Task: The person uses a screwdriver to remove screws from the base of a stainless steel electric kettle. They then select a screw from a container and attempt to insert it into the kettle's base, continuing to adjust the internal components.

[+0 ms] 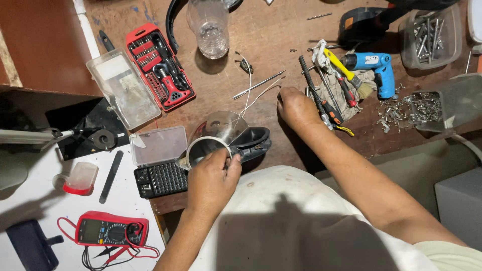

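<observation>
Left hand (212,176) has its fingers (221,156) curled together over the rim of a steel kettle (217,134), gripping it. The kettle lies tipped on the wooden table (271,40) near the front edge, black handle (253,142) to its right. Right hand (296,108) is flat on the table, knuckles bent; fingers hidden under the hand, so can't tell how far apart, and no visible grip. It sits just beside a pile of tools: black-and-orange screwdriver (326,108), yellow-handled brush (346,70), blue cordless driver (376,68).

Containers: red case (160,65), lid open, holds a screwdriver and bits. Black bit box (160,178), clear lid up, full of bits, touching the kettle's left side. Clear tub (432,37) top right holds screws and bolts. Another clear tub (447,103) lies on its side, screws (396,108) spilled out. Clear plastic bottle (210,25) at top, little or nothing inside. Red multimeter (111,229) with leads on the white surface lower left.
</observation>
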